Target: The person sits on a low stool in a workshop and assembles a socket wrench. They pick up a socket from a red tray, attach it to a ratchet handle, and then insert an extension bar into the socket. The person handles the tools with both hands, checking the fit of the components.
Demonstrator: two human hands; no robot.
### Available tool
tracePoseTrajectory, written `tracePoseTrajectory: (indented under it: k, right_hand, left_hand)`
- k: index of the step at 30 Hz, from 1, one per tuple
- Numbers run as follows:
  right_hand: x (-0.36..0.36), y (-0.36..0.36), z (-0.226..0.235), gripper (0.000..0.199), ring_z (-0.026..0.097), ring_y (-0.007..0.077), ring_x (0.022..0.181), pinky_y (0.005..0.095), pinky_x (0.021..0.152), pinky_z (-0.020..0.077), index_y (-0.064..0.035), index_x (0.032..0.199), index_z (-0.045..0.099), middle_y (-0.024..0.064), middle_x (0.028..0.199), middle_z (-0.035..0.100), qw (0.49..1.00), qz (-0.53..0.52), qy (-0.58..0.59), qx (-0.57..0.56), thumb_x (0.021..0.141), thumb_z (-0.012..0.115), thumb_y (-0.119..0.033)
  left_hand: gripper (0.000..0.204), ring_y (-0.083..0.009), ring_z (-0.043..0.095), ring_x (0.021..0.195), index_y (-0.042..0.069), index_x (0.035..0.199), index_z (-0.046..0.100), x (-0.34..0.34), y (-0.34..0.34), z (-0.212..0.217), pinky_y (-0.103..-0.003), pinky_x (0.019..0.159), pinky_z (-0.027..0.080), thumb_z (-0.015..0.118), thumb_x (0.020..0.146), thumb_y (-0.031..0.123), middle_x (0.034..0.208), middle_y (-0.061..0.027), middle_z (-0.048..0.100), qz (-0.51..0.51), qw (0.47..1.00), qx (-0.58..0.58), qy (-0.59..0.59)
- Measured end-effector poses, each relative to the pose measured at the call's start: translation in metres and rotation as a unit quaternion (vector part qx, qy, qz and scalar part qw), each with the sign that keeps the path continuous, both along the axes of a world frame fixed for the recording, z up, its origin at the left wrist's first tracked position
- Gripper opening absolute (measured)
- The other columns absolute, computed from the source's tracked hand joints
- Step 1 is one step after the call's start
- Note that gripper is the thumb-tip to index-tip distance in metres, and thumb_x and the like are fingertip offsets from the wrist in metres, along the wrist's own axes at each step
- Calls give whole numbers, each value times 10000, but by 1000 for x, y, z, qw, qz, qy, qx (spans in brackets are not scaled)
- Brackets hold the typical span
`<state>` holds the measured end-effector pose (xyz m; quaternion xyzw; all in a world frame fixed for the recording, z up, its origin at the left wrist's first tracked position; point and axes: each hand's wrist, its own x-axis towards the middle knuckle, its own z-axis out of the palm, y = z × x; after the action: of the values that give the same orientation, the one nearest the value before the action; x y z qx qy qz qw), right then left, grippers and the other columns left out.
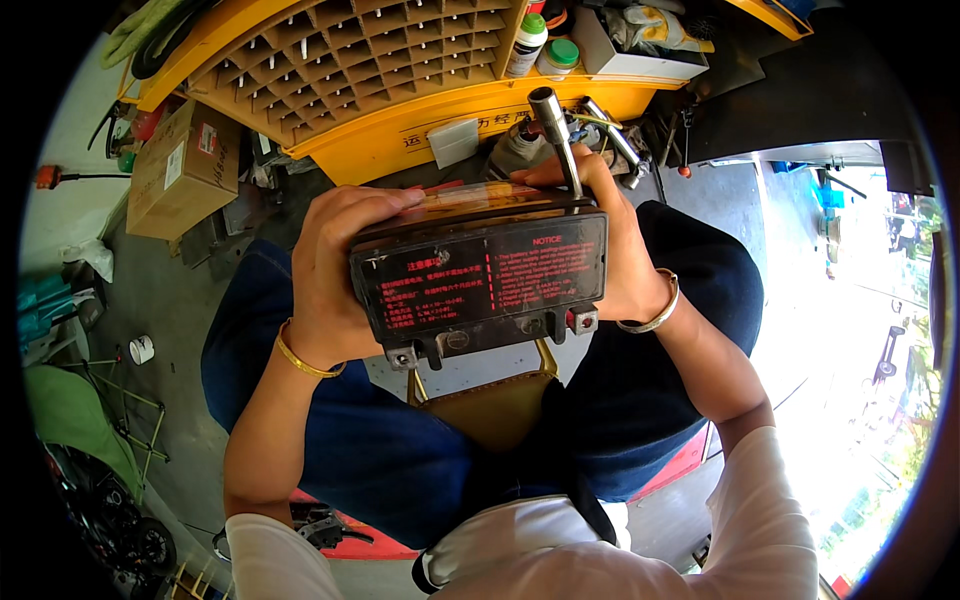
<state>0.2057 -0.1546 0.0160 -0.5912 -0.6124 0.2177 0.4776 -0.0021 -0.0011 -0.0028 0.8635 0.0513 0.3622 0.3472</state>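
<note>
The black battery (478,270) is up off any support, above the thighs (365,435), no leads on its visible terminals (403,358). The left hand (335,240) and right hand (625,255) clasp its ends, fingers wrapped round. A socket wrench (559,140) projects past its far right corner; whether the right fingers pin it is hidden.

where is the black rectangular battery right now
Near the head view's centre, the black rectangular battery is held between the person's left hand and right hand.
</note>
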Motion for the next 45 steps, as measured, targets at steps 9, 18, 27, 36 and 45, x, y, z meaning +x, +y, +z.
tracePoseTrajectory:
  k: [9,18,27,36,45]
  right_hand:
    - [1,1,-2,625,561,340,968,355,866,446,-1,1068,424,153,1039,519,1000,2,-14,12,578,798,-103]
    - [1,0,-1,611,559,341,959,344,861,447,0,1061,427,153,1033,514,1000,-5,-4,4,568,780,-79]
    - [1,0,0,595,551,358,962,346,867,445,6,1051,427,157,1030,511,1000,-3,-4,5,540,730,-12]
    - [2,-2,2,605,549,364,967,345,869,449,3,1039,423,157,1033,506,1000,-8,-16,-7,519,730,-14]
    - [0,-3,0,642,529,331,893,316,814,449,-10,1043,418,141,1011,480,1000,-19,-9,11,514,775,-76]
  left_hand:
    - [632,-268,629,925,68,1143,481,0,0,0,-381,851,437,817,646,267,1078,-137,652,-3,1000,-8,1]
    - [641,-267,627,940,78,1151,475,0,-1,-2,-374,855,438,822,648,269,1090,-135,651,1,1000,-18,7]
    - [634,-264,630,944,77,1148,472,0,-1,-3,-369,861,434,822,652,259,1099,-129,650,0,1000,-30,7]
    - [619,-256,626,958,78,1157,471,0,-1,-6,-358,868,440,816,668,239,1128,-121,645,-4,998,-53,15]
    - [588,-254,617,991,66,1178,470,1,-1,-9,-356,887,459,793,708,210,1151,-127,638,-16,996,-82,11]
